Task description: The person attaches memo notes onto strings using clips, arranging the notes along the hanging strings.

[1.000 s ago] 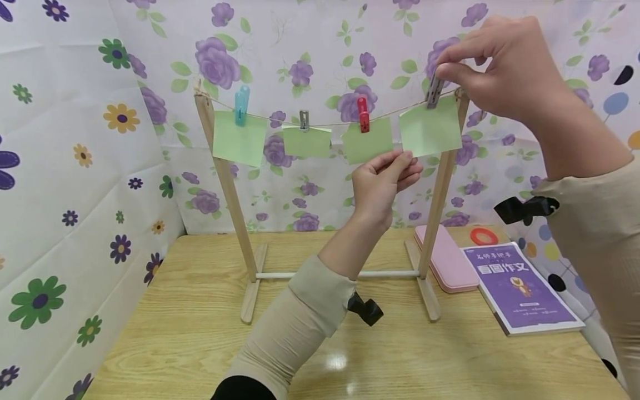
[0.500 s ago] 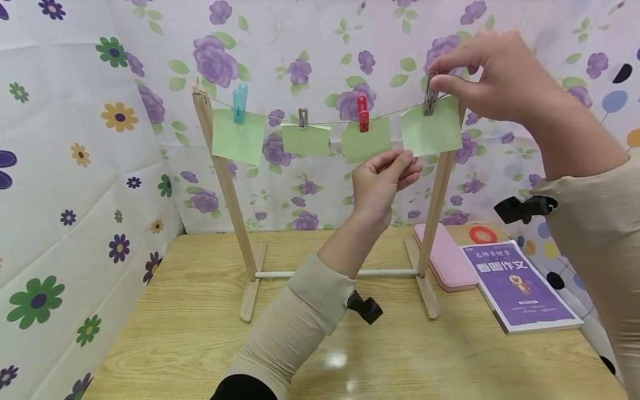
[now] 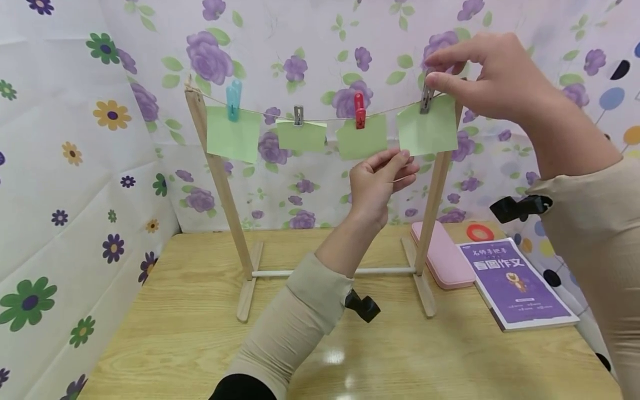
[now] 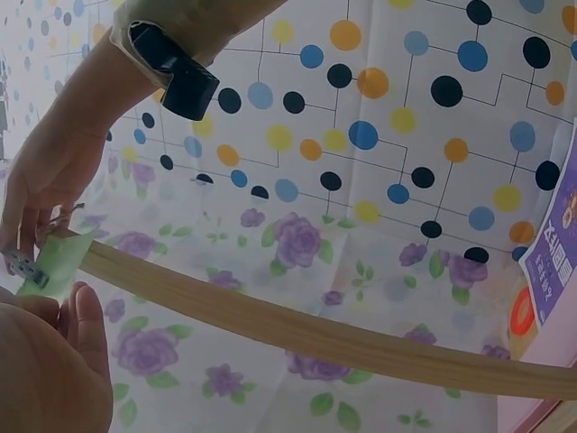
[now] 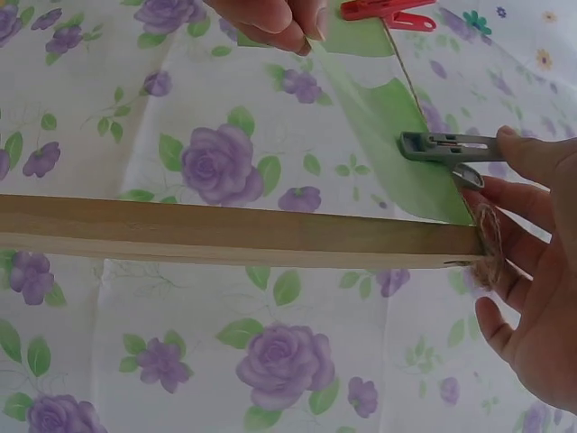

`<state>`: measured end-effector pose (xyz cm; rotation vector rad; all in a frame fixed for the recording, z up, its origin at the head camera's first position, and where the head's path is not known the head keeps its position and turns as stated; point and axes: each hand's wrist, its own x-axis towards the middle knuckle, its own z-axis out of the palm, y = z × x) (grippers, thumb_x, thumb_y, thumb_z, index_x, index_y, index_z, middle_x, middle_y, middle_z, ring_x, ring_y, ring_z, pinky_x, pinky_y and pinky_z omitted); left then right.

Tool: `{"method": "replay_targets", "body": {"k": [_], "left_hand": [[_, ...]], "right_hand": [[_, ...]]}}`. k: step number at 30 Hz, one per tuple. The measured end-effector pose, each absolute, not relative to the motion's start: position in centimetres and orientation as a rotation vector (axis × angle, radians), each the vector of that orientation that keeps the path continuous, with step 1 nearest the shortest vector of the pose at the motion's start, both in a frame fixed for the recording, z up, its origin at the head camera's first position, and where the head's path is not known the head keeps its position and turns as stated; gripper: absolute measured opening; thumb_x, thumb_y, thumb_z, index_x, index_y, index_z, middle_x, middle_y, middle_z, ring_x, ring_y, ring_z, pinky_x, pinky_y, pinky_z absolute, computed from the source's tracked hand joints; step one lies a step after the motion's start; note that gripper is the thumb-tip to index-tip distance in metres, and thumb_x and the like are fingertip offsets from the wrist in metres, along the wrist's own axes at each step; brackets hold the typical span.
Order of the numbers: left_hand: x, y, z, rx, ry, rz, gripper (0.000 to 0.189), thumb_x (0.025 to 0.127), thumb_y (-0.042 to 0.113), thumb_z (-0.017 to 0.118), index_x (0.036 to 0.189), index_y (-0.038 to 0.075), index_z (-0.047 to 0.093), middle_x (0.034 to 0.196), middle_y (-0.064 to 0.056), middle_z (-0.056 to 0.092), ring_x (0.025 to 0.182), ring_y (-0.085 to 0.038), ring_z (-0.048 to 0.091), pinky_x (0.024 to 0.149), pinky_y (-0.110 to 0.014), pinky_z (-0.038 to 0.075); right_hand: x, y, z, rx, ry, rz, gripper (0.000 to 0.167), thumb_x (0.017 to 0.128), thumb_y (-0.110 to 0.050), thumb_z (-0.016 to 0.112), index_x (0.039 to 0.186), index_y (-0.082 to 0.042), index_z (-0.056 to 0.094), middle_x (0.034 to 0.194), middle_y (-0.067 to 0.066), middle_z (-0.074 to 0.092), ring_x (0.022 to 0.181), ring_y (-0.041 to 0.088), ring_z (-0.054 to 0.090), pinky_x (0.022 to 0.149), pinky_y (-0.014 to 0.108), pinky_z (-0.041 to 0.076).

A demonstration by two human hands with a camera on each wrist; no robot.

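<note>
A string runs across a wooden frame; several green paper sheets hang from it by clips. At its right end hangs a green sheet, whose lower left corner my left hand pinches between thumb and fingers. Above that sheet, the thumb and forefinger of my right hand pinch the tail of a grey clothespin. In the right wrist view the jaws of this clothespin lie over the sheet's top edge at the string, and the sheet bends toward the left hand.
Blue, grey and red clothespins hold the other sheets. A white bar joins the frame's feet. Behind the right post lie a pink case, an orange ring and a purple book. Flowered cloth hangs behind.
My right hand has come down slightly, and the grey clothespin now stands more upright. The left hand keeps its pinch on the sheet's corner. The whole head view has shifted a little.
</note>
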<state>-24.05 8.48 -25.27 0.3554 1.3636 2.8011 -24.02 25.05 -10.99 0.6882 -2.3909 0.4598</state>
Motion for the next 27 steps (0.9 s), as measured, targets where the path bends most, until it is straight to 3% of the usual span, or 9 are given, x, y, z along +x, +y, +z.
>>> {"method": "replay_targets", "body": {"k": [10,14,17,21,27], "left_hand": [[-23.9,8.9,-25.2,0.387,1.343,2.782,0.005,0.093,-0.002,0.070,0.098,-0.002,0.071,0.088,-0.012,0.074,0.072,-0.016,0.073,0.071,-0.031,0.064],[-24.0,8.9,-25.5,0.396,1.367,2.768,0.006,0.094,-0.001,0.070,0.100,-0.002,0.071,0.091,-0.014,0.075,0.073,-0.016,0.073,0.070,-0.031,0.064],[-24.0,8.9,-25.7,0.403,1.386,2.751,0.009,0.094,-0.001,0.070,0.102,-0.003,0.072,0.094,-0.014,0.075,0.075,-0.016,0.073,0.069,-0.031,0.064],[-24.0,8.9,-25.9,0.398,1.394,2.733,0.010,0.094,0.000,0.071,0.104,-0.003,0.072,0.097,-0.015,0.075,0.078,-0.017,0.074,0.071,-0.031,0.064],[-23.7,8.3,-26.6,0.386,1.461,2.639,0.016,0.094,0.005,0.073,0.109,-0.001,0.072,0.099,-0.014,0.076,0.084,-0.019,0.075,0.075,-0.032,0.064]], "right_hand": [[-23.8,25.0,-11.1,0.686,-2.389,0.523,0.036,0.098,-0.019,0.070,0.131,-0.006,0.068,0.104,0.009,0.067,0.094,0.001,0.050,0.072,0.001,0.043],[-23.7,25.0,-11.4,0.655,-2.362,0.569,0.047,0.099,-0.024,0.068,0.143,-0.010,0.058,0.114,0.016,0.069,0.110,0.015,0.057,0.092,0.010,0.041],[-23.6,25.1,-11.7,0.612,-2.270,0.638,0.051,0.100,-0.027,0.067,0.147,-0.014,0.053,0.121,0.013,0.069,0.119,0.015,0.058,0.105,0.017,0.037],[-23.7,25.4,-12.5,0.578,-2.065,0.714,0.045,0.099,-0.025,0.066,0.142,-0.013,0.058,0.120,0.004,0.071,0.113,0.002,0.058,0.102,0.017,0.040],[-23.8,25.8,-14.3,0.529,-1.798,0.846,0.035,0.095,-0.022,0.063,0.126,-0.006,0.068,0.108,-0.011,0.070,0.108,0.002,0.060,0.096,0.017,0.044]]}}
